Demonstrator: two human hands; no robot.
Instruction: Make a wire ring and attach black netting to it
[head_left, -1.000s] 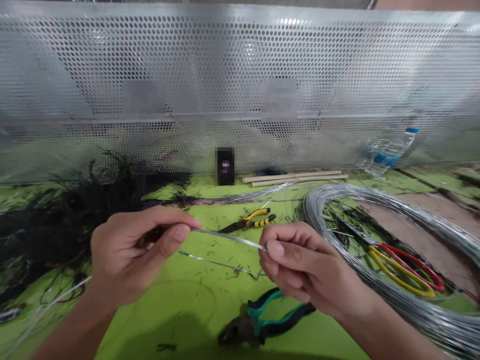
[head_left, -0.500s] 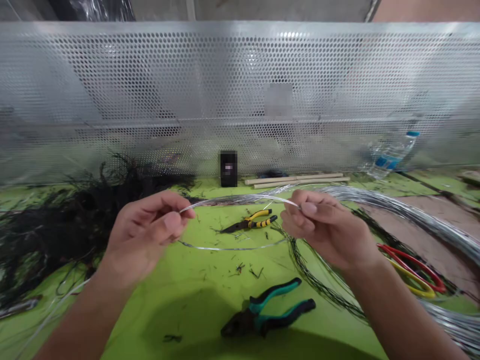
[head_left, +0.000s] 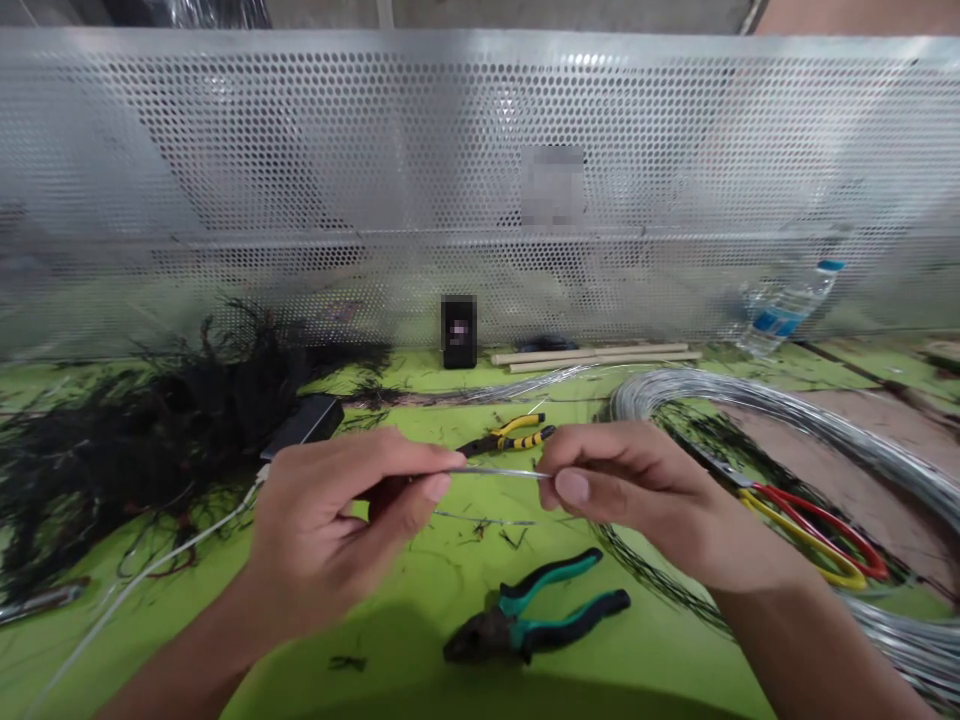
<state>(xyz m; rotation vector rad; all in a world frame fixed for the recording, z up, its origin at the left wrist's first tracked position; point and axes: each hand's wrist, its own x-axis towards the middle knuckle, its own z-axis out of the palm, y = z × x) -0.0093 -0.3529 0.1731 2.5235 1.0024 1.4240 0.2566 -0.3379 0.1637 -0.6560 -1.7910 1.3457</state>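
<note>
Between my hands stretches a short, nearly straight span of silvery wire (head_left: 499, 473). My left hand (head_left: 352, 510) pinches it between thumb and forefinger, and my right hand (head_left: 637, 495) pinches it a little farther right. Another stretch of wire shows just below, partly hidden by the fingers. Behind the hands lie yellow-and-black long-nose pliers (head_left: 512, 436), their jaws partly covered by my left fingertips. Nearer to me, green-and-black pliers (head_left: 536, 610) rest on the green table (head_left: 405, 640) with their handles spread.
A large coil of silvery wire (head_left: 810, 415) lies at right, with red-and-yellow-handled scissors (head_left: 817, 535) inside it. Black tangled strands (head_left: 165, 440) pile up at left near a dark box (head_left: 304, 430) with a white cable (head_left: 165, 560). A bottle (head_left: 784, 315) leans against the perforated metal panel (head_left: 405, 150).
My hands have come closer together and slightly lower, chiefly the left moving right. The wire between them, bowed upward before, is now a shorter, straighter span.
</note>
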